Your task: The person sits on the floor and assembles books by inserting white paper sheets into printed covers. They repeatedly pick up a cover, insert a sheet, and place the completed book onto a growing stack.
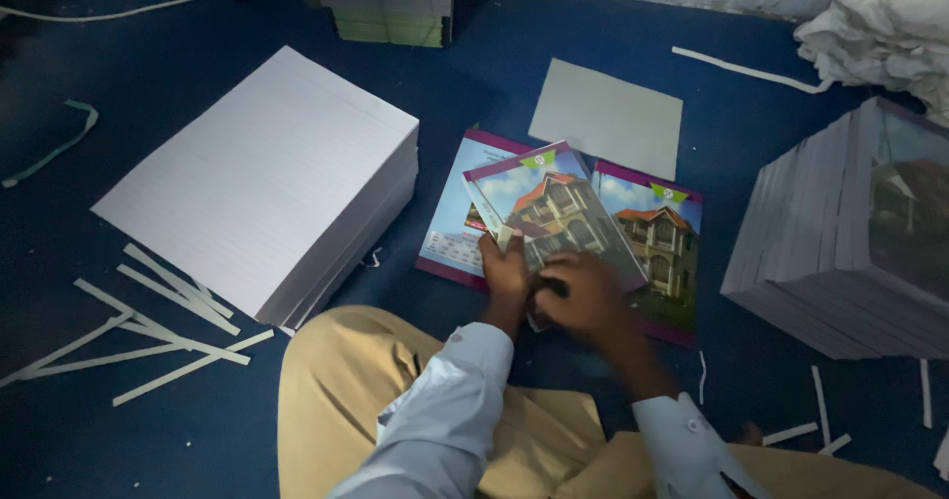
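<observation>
The person sits on the blue floor [198,440] with both hands on a folded notebook cover [549,212], the one printed with a red-roofed house, which lies askew on top of an opened-out cover [672,232] of the same print. The left hand [506,274] presses flat on the folded cover's near left corner, fingers extended rather than closed around it. The right hand [583,296] curls at its near edge, fingertips tucked as if pinching the fold, though I cannot tell how much paper it really has. To my eye this is the folding or creasing step, and the next move calls for a firm hold at that edge. A tall stack of ruled sheets [267,183] stands well left of the cover, a pile of finished notebooks [840,242] well right, a grey card [608,119] just beyond it, and paper strips [148,331] litter the floor far left
</observation>
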A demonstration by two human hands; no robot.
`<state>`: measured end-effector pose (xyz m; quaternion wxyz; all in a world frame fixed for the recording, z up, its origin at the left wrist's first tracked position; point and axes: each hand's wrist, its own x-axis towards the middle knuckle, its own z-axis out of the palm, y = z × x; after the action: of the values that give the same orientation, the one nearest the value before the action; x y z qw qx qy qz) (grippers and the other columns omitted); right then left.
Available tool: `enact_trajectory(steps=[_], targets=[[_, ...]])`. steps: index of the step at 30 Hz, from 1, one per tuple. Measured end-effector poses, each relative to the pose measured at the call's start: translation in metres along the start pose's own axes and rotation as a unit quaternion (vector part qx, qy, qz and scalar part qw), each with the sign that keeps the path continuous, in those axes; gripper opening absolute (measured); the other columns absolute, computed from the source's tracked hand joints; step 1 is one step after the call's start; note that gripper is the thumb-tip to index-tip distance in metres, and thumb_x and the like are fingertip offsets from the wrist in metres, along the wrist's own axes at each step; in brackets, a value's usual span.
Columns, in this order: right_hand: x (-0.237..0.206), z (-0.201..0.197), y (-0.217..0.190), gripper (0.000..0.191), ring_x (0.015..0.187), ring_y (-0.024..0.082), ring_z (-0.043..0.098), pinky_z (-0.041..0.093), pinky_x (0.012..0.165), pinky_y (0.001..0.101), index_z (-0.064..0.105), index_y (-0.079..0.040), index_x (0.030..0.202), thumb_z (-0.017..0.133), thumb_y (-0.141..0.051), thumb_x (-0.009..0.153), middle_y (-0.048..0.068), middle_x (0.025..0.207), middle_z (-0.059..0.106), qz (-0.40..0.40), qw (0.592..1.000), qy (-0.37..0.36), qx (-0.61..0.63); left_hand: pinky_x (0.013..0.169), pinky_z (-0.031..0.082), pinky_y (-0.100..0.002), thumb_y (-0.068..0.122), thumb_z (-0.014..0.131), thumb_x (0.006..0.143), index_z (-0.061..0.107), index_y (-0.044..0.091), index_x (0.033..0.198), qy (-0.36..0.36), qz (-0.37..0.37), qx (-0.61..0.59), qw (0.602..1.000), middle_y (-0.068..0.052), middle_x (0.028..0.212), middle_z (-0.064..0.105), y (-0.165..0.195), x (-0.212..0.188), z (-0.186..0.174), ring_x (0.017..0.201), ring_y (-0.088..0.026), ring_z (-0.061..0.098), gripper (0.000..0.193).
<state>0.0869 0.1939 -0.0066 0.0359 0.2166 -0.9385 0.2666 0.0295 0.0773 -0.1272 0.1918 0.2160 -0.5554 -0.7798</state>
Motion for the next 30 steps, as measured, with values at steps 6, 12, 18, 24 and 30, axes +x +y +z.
enact_trajectory(steps=[6,12,18,24,30], targets=[[-0.024,0.007,0.058,0.04,0.1,0.034,0.063,0.05,0.086,0.0483,0.072,-0.001,0.108,0.078,-0.028,0.08,0.022,0.108,0.068,0.266,0.944,0.194,0.002,0.091,0.051,-0.037,0.011,0.07,0.093,0.052,-0.003,0.122,-0.005,-0.027,0.018,0.999,-0.018,0.111,0.069,0.009,-0.004,0.001,0.1,-0.025,0.067,0.037],[-0.044,-0.009,0.098,0.061,0.085,0.045,0.066,0.054,0.077,0.0586,0.07,0.013,0.105,0.071,-0.047,0.095,0.038,0.108,0.067,0.49,0.832,0.113,0.236,0.089,0.052,-0.038,0.011,0.066,0.093,0.047,0.001,0.128,-0.004,-0.132,-0.041,0.99,-0.017,0.114,0.066,0.019,-0.009,0.012,0.1,-0.025,0.065,0.041],[-0.041,-0.023,0.06,0.094,0.118,0.042,0.065,0.053,0.101,0.055,0.034,-0.01,0.153,0.061,-0.065,0.081,0.033,0.143,0.051,0.513,0.717,0.068,0.467,0.087,0.054,-0.039,0.009,0.064,0.095,0.047,0.001,0.129,-0.001,-0.165,-0.109,0.98,-0.017,0.116,0.065,0.017,-0.008,0.015,0.1,-0.025,0.065,0.039],[-0.036,-0.034,0.034,0.099,0.132,0.047,0.054,0.046,0.109,0.0583,0.03,-0.004,0.157,0.064,-0.061,0.082,0.035,0.146,0.047,0.511,0.682,0.071,0.518,0.079,0.058,-0.042,0.01,0.063,0.095,0.045,0.002,0.128,0.013,-0.235,-0.133,0.963,-0.018,0.113,0.064,0.025,-0.008,0.019,0.096,-0.027,0.067,0.038],[-0.035,-0.027,0.044,0.089,0.129,0.042,0.054,0.047,0.109,0.0581,0.04,-0.001,0.15,0.066,-0.056,0.086,0.026,0.139,0.052,0.492,0.605,0.089,0.62,0.074,0.06,-0.041,0.012,0.064,0.096,0.045,0.001,0.127,0.018,-0.248,-0.137,0.959,-0.019,0.111,0.065,0.032,-0.01,0.023,0.091,-0.028,0.068,0.038]])
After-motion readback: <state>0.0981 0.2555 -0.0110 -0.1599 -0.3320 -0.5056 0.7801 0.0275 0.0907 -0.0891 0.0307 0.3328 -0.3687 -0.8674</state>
